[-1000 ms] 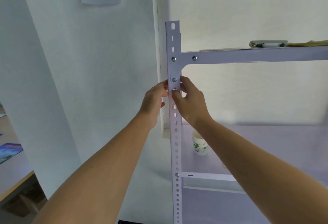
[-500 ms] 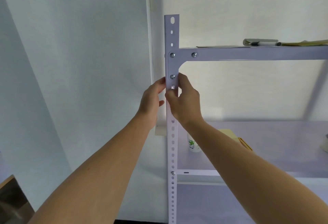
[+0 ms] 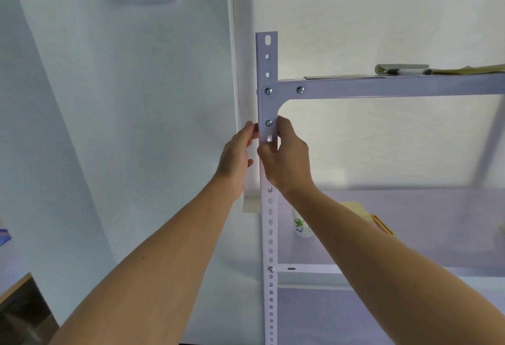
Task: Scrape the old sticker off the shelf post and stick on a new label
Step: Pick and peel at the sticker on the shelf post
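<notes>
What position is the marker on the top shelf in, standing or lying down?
Lying down. The marker rests on its side, its body horizontal along the front edge of the top shelf.

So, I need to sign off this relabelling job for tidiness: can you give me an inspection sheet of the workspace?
surface: pale shelf behind the post.
job's things: post upright, bolted to the rail; sticker and label not made out.
clutter: pen and papers on top; bottle and yellow pad on the shelf.
grips: left grip has fingertips at the post's left edge, hold unclear; right grip pinches the post, thumb on its front.
cables: nothing seen.
surroundings: white walls; desk corner low left.
</notes>
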